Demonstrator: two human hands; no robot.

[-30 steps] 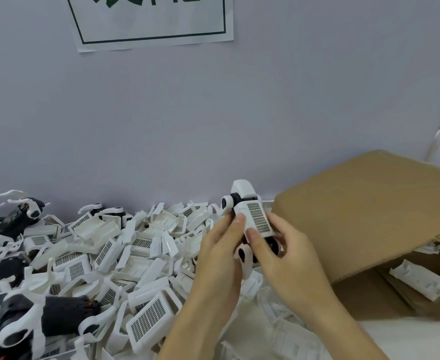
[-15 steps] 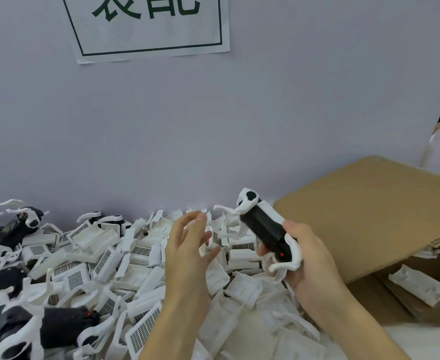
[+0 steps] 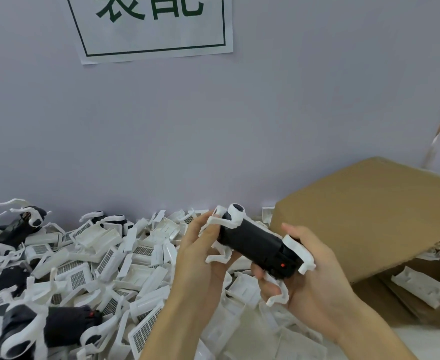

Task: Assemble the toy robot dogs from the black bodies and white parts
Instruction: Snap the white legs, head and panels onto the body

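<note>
We grip the toy robot dog point(image 3: 252, 240) endwise: left hand point(image 3: 200, 253) curled round its head end, right hand point(image 3: 304, 284) round its tail.

Soft, even, rather dim indoor light, faint shadows, slight overall softness, and wide-angle bending at the edges.

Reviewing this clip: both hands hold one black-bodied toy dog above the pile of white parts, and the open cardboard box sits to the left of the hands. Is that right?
Not quite: the head view shows the cardboard box on the right of the hands, not the left. The rest stands: the left hand and right hand both hold the black-bodied toy dog above the pile of white parts.
</note>
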